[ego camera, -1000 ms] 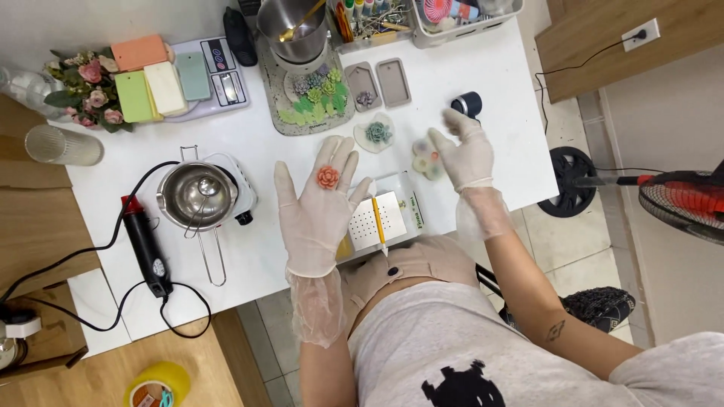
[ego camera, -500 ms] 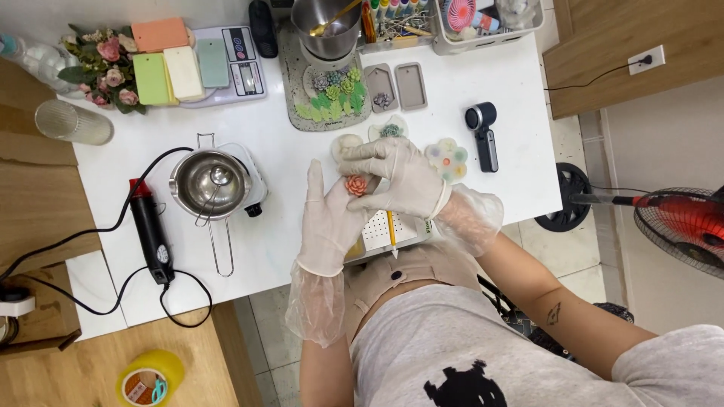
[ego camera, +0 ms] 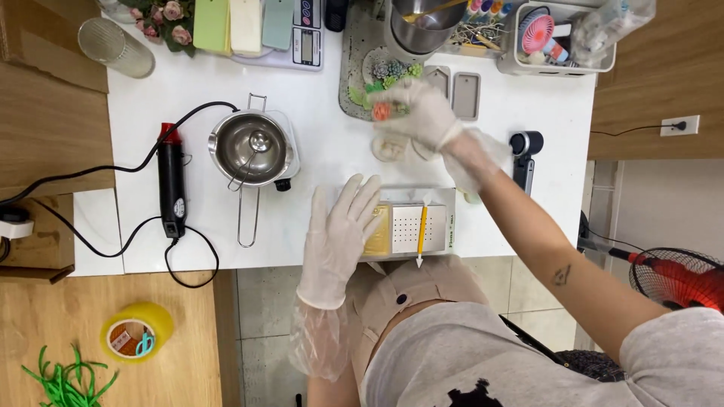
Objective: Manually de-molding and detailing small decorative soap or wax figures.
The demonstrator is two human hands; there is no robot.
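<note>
Both hands wear thin clear gloves. My right hand (ego camera: 418, 113) reaches to the far middle of the white table (ego camera: 332, 158) and pinches a small orange-red flower-shaped piece (ego camera: 382, 111), just beside a grey mat (ego camera: 353, 56) that carries green and pale flower-shaped pieces. My left hand (ego camera: 339, 237) lies flat with its fingers spread on the near table edge, touching a small metal box (ego camera: 413, 226) with a yellow slab and a yellow pencil on top.
A steel pot on a small hotplate (ego camera: 253, 147) and a black heat gun (ego camera: 172, 181) with its cord lie to the left. A scale (ego camera: 302, 38), a steel pitcher (ego camera: 416, 26), a clear bin (ego camera: 562, 34) and a black handheld device (ego camera: 524, 151) stand further back and right.
My right hand took the orange-red piece off my left palm and carried it away to the grey mat. My left hand dropped flat onto the table edge.
</note>
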